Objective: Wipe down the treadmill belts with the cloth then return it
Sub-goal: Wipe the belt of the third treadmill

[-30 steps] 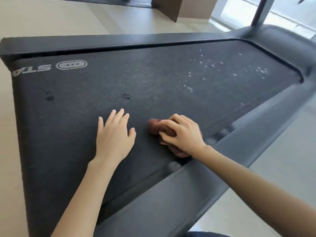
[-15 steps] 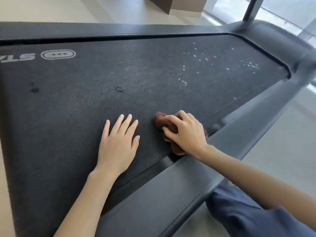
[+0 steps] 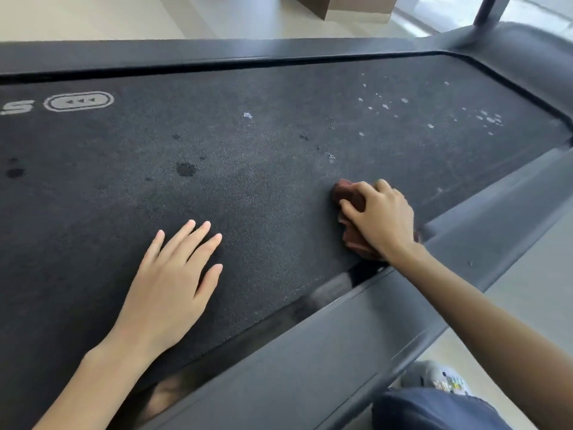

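The dark treadmill belt (image 3: 263, 144) fills most of the view, with white specks at its far right and a few dark wet spots near the middle. A crumpled reddish-brown cloth (image 3: 348, 197) lies on the belt by the near side rail, and my right hand (image 3: 383, 217) grips it and presses it down. My left hand (image 3: 173, 280) rests flat on the belt to the left, fingers spread, holding nothing.
A grey side rail (image 3: 356, 336) runs along the near edge and another (image 3: 217, 52) along the far edge. The treadmill's upright post (image 3: 488, 9) rises at the top right. A cardboard box (image 3: 347, 4) stands on the pale floor beyond. My knee (image 3: 434, 411) shows at the bottom right.
My right hand has slid the cloth to the right along the belt, away from my left hand. The view has moved closer and shifted right along the belt.
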Available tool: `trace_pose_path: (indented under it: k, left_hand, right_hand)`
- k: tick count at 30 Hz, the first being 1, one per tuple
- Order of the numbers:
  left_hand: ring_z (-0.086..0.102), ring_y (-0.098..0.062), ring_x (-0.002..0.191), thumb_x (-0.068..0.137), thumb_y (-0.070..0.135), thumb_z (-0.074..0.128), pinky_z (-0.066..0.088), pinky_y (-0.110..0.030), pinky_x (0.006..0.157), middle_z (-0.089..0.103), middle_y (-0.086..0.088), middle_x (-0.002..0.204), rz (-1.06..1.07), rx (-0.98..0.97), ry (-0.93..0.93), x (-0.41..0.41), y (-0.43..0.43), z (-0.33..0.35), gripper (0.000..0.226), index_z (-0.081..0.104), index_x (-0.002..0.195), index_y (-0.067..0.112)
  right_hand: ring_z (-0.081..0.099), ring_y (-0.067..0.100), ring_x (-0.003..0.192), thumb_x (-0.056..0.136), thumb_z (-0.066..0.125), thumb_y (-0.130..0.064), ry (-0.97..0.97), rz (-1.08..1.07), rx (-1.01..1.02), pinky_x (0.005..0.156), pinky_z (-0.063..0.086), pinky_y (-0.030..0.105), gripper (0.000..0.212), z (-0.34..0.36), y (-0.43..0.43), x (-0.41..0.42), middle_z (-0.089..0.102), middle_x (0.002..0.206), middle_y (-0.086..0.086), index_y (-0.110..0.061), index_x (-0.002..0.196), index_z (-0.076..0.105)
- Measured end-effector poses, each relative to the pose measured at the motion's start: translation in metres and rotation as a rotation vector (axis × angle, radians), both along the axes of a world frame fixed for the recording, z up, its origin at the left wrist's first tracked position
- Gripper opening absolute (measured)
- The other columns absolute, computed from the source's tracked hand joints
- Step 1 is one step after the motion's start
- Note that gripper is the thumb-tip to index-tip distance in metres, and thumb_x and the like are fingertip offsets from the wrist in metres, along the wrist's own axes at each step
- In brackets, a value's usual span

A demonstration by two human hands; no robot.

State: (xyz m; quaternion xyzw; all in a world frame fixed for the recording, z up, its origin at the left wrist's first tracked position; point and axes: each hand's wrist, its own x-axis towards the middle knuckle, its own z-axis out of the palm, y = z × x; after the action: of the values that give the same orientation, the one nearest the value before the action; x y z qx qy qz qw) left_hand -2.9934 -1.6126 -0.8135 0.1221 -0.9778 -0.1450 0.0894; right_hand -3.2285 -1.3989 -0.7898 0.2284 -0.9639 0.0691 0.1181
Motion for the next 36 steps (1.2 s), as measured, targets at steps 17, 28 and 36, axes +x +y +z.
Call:
trace_pose_path:
  k: [17, 28, 36]
  left_hand:
    - [0.012, -0.014, 0.144, 0.089, 0.053, 0.014, 0.010, -0.047, 0.117, 0.023, 0.005, 0.154, 0.171, -0.073, -0.097, -0.136, 0.080, -0.009, 0.067, 0.031, 0.145, 0.021]
    - [0.006, -0.010, 0.144, 0.089, 0.053, 0.015, 0.005, -0.039, 0.118, 0.018, 0.008, 0.155, 0.191, -0.091, -0.177, -0.137, 0.086, 0.002, 0.066, 0.028, 0.146, 0.022]
    - [0.010, -0.011, 0.144, 0.091, 0.053, 0.018, 0.008, -0.040, 0.118, 0.020, 0.005, 0.155, 0.205, -0.113, -0.155, -0.148, 0.077, 0.005, 0.066, 0.030, 0.145, 0.019]
  right_hand:
    - [0.057, 0.044, 0.093, 0.085, 0.059, -0.045, 0.004, 0.009, -0.007, 0.071, 0.042, 0.041, 0.039, 0.002, 0.086, -0.180, 0.058, 0.102, 0.019, -0.023, 0.116, 0.063]
    - [0.057, 0.027, 0.072, 0.077, 0.064, -0.044, -0.055, 0.722, -0.079, 0.057, 0.036, 0.030, 0.027, -0.005, 0.024, -0.070, 0.060, 0.086, 0.003, -0.026, 0.097, 0.069]
    - [0.057, 0.039, 0.093, 0.085, 0.059, -0.046, -0.084, 0.165, -0.076, 0.067, 0.035, 0.034, 0.038, 0.003, 0.072, -0.198, 0.059, 0.102, 0.011, -0.025, 0.115, 0.064]
